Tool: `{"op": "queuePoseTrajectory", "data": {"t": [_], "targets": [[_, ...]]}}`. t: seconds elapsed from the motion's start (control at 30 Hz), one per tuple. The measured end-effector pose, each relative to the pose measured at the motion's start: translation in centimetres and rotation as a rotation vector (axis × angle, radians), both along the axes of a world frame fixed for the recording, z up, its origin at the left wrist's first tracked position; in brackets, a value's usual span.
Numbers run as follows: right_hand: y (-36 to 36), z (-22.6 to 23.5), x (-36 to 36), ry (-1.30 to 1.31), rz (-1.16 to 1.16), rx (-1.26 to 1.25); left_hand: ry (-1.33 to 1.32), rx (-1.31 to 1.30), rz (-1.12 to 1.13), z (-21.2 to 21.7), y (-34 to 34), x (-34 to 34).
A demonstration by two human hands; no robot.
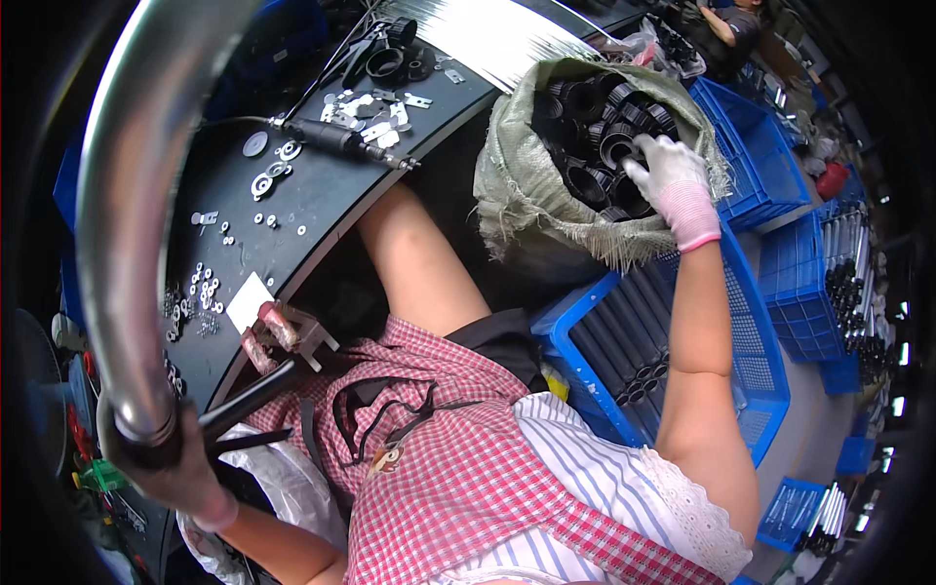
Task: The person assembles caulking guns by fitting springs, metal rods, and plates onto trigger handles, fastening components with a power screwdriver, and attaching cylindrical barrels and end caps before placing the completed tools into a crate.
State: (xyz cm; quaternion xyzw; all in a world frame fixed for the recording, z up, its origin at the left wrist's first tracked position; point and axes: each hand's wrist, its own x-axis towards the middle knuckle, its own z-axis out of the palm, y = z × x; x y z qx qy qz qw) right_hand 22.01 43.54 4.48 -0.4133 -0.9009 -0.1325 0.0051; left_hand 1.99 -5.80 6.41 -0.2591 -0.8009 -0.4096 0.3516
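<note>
My gloved left hand [180, 473] grips the black collar [151, 444] at the lower end of a thick, shiny metal tube [122, 214]. The tube rises close in front of the camera, and a black rod [249, 395] sticks out to the right beside the hand. My right hand [673, 180], in a white glove with a pink cuff, reaches into a woven sack [526, 161] full of black plastic rings. Its thumb and fingers are apart and slightly curled, with the tips at the rim of one black ring [616, 146].
A dark worktable [322, 190] holds small white washers, flat metal pieces [375, 112] and a powered screwdriver [336, 136]. A clamp-like fixture [302, 336] stands at its near edge. Blue crates [556, 331] with black tubes sit below the sack. Another person [731, 34] is at the far right.
</note>
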Motion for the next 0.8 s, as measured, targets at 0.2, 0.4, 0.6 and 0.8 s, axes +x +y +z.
{"op": "queuePoseTrajectory", "data": {"t": [0.2, 0.4, 0.6, 0.8], "targets": [[4.1, -3.4, 4.9, 0.303, 0.174, -0.479, -0.027, -0.203, -0.021, -4.2, -2.3, -0.1], [0.3, -1.7, 4.7, 0.094, 0.314, -0.263, -0.195, -0.392, -0.457, -4.0, 2.6, 0.2], [0.4, 0.1, 8.6, 0.619, 0.241, -1.109, -0.140, -0.510, -0.497, -5.1, 4.7, -1.9], [-5.4, -1.2, 4.5, 1.537, 0.102, -1.454, -0.041, -0.528, -0.502, -5.3, 4.5, -2.5]]}}
